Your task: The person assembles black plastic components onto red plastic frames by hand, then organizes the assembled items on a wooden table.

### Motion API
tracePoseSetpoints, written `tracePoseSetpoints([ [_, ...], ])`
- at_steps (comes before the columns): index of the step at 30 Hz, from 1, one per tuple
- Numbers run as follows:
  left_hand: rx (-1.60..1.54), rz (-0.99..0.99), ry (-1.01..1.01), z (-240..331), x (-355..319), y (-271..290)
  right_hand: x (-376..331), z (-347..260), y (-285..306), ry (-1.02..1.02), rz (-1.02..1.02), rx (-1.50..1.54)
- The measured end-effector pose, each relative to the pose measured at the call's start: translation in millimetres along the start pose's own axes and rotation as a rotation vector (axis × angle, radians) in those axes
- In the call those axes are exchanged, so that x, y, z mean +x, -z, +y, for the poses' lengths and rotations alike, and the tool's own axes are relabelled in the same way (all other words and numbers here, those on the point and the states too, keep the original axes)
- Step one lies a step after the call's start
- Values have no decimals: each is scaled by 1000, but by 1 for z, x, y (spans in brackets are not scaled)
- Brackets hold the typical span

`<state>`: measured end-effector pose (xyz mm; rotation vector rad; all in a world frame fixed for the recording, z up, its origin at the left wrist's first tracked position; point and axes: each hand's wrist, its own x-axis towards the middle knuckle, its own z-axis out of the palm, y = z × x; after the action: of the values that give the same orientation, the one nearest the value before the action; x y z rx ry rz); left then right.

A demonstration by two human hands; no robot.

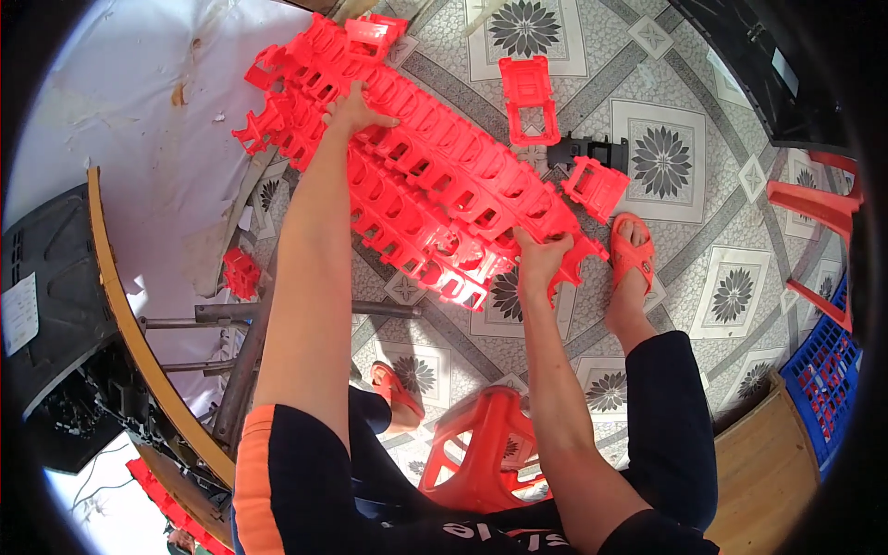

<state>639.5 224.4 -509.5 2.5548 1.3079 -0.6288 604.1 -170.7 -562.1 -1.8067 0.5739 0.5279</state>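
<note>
A long row of nested red plastic frames lies slantwise before me, from the far left to near the middle. My left hand grips its far part, fingers over the edge and thumb stretched to the right. Around the near end of the same row my right hand is closed, its fingertips partly hidden. Against the left side of this row sits a second row of similar red frames. One loose red frame rests on top at the far end.
Patterned floor tiles lie below. Single red frames and a black plastic piece are at the far right of the rows. A red stool stands between my legs, a curved-edge table at left, a blue crate at right.
</note>
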Motion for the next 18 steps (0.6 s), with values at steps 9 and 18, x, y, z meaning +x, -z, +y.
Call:
tracePoseSetpoints([
  [9, 225, -102, 111, 73, -68, 33, -28, 9, 29, -150, 268, 132],
  [18, 280, -34, 196, 91, -162, 122, -67, -28, 71, -103, 208, 346],
])
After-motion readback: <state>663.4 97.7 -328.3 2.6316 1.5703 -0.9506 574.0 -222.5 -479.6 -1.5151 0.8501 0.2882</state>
